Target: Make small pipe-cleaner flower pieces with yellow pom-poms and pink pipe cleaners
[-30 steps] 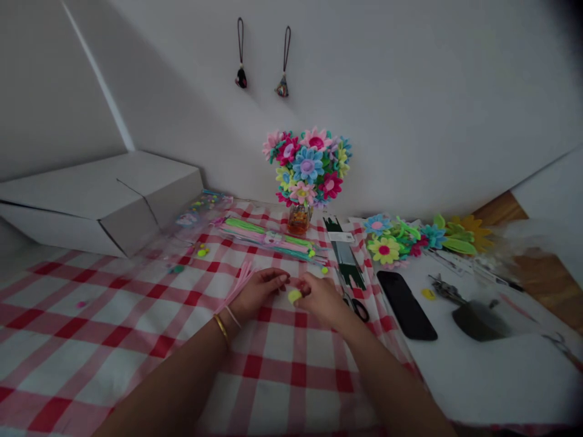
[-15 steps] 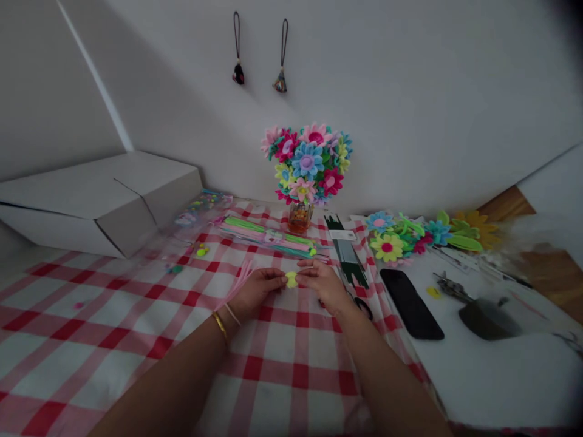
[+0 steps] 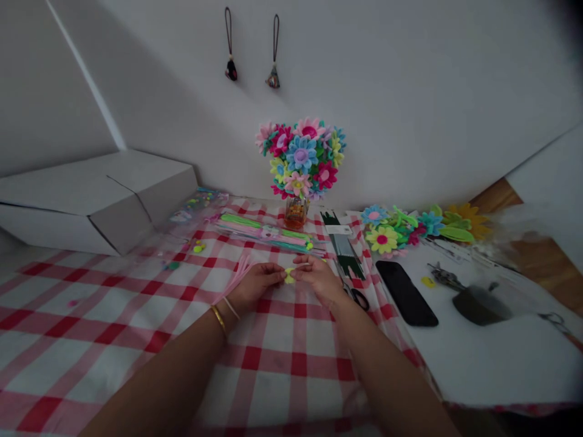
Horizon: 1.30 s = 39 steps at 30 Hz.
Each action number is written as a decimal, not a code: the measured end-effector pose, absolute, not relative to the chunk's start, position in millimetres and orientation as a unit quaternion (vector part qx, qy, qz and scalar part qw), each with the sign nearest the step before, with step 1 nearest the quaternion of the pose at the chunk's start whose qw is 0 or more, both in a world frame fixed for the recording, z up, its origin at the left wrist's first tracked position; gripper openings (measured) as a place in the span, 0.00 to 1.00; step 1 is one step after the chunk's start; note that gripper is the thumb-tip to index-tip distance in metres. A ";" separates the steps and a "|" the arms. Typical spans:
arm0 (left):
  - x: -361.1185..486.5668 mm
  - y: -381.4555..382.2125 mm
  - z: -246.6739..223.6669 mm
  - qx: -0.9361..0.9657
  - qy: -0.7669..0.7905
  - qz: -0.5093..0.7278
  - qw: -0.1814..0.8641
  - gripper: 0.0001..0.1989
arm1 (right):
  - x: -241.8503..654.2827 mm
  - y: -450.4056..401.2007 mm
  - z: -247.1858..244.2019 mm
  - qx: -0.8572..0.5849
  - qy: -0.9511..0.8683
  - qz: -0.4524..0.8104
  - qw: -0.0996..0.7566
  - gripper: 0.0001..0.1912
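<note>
A small pale yellow fuzzy piece (image 3: 289, 276) is pinched between both hands above the checked cloth; its exact shape is too small to make out. My left hand (image 3: 259, 284) grips its left side with thumb and forefinger. From the right, my right hand (image 3: 317, 280) holds it with fingertips pressed together. Pink pipe cleaners (image 3: 237, 276) lie beside my left hand, partly behind it. Scissors with black handles (image 3: 359, 297) rest just right of my right wrist.
Behind the hands are packaged pipe cleaners (image 3: 264, 232) and a glass vase (image 3: 296, 213) of fuzzy flowers (image 3: 301, 155). Dark green stems in a packet (image 3: 344, 246), a black phone (image 3: 406, 293) and loose fuzzy flowers (image 3: 382, 239) lie to the right. A white box (image 3: 136, 203) stands at left.
The whole view has shifted slightly, so things sit a little further left and up. Both hands keep hold of the yellow piece, with a small shift of the fingers.
</note>
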<state>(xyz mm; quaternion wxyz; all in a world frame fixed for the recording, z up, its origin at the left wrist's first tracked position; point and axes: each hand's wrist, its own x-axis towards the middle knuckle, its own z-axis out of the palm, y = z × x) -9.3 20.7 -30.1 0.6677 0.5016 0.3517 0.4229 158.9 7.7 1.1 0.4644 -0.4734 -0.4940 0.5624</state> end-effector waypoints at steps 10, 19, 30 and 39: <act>-9.3 17.8 -25.3 0.477 0.366 0.421 0.679 0.12 | 151.3 8.0 -2.7 -0.450 -0.430 0.567 0.539 0.17; -8.0 16.9 -26.4 0.458 0.369 0.459 0.666 0.11 | 140.9 8.1 -13.1 -0.434 -0.394 0.570 0.577 0.16; -7.9 18.1 -23.9 0.468 0.375 0.457 0.657 0.10 | 157.7 10.1 -1.7 -0.451 -0.466 0.562 0.512 0.16; -40.0 28.2 5.3 0.650 0.597 0.371 0.289 0.14 | 158.4 18.7 -4.0 -0.493 -0.447 0.533 0.523 0.11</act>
